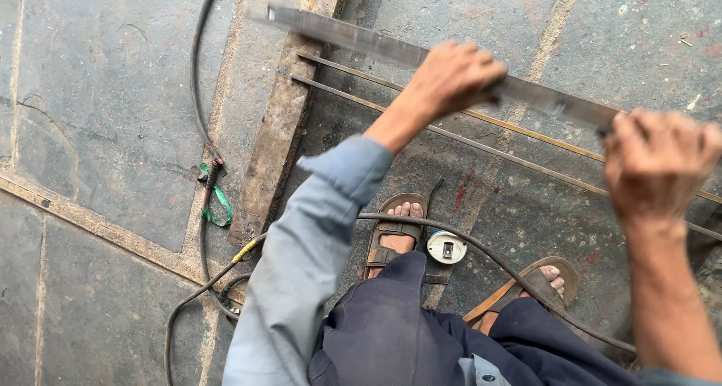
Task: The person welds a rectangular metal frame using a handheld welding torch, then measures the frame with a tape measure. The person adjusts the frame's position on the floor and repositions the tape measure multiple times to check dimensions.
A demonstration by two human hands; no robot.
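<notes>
Both hands are up on a long flat steel bar [421,59], and it is held clear of the floor, slanting from beyond the left hand down toward the right. The left hand [455,78] is wrapped around the bar near its middle, fingers curled over the top edge, grey sleeve [308,258] trailing back toward the body. The right hand [658,160] is closed in a fist at the bar's nearer end, and the bar disappears behind those knuckles, so the exact grip there cannot be made out. The two hands sit well apart along the metal.

Below the hands, two thin steel rods [481,134] lie side by side on the stone floor [98,115], running roughly the same slant as the bar. Left of the left hand, a rusty flat strip [282,123] lies on the floor. Under the left forearm, sandalled feet [395,236] stand on the slabs with a small round white tape measure [447,247] between them. A black cable [199,93] snakes past on the far left, tied with a green strap [218,205], and another cable loops by the feet.
</notes>
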